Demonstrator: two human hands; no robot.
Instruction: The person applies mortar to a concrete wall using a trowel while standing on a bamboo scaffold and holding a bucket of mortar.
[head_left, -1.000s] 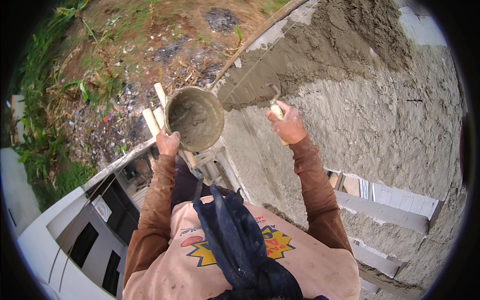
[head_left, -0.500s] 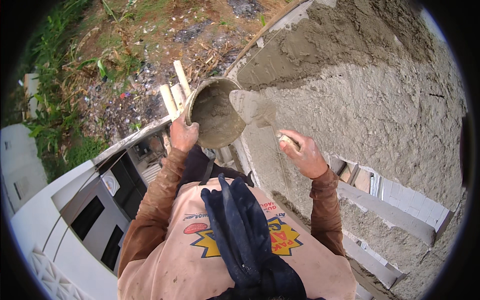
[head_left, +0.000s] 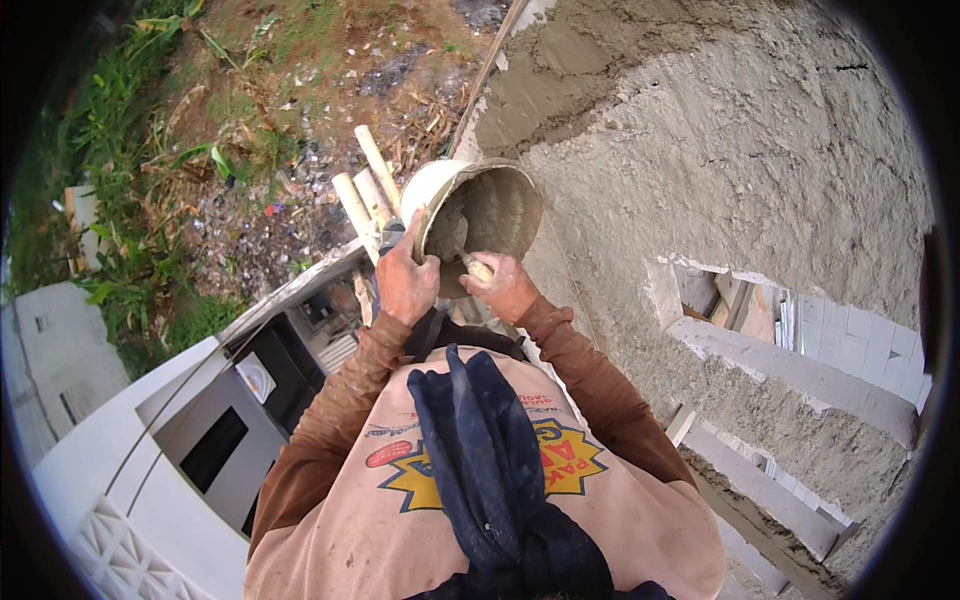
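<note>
My left hand (head_left: 408, 282) grips the near left rim of a mortar-stained bucket (head_left: 508, 203), its fingers closed on the edge. The bucket is tipped so that its mouth faces me and to the right; its outside is whitish. In my right hand (head_left: 508, 290) is the pale handle of a trowel (head_left: 481, 268). The trowel's blade reaches inside the bucket, against grey mortar (head_left: 447, 235) on the left inner side. Right of the bucket rises a wall (head_left: 720, 190) with rough grey render and a darker, wet-looking patch (head_left: 545, 85) at its far end.
Pale poles (head_left: 372, 158) stick up just beyond the bucket. Window openings (head_left: 740, 305) break the wall at the right. Far below lies littered ground (head_left: 310, 195) with green plants (head_left: 110, 150). A white building (head_left: 150, 420) stands at the lower left.
My right hand has moved left from the wall, bringing the trowel blade into the bucket. The bucket has shifted right and tipped further toward the wall, still in my left hand.
</note>
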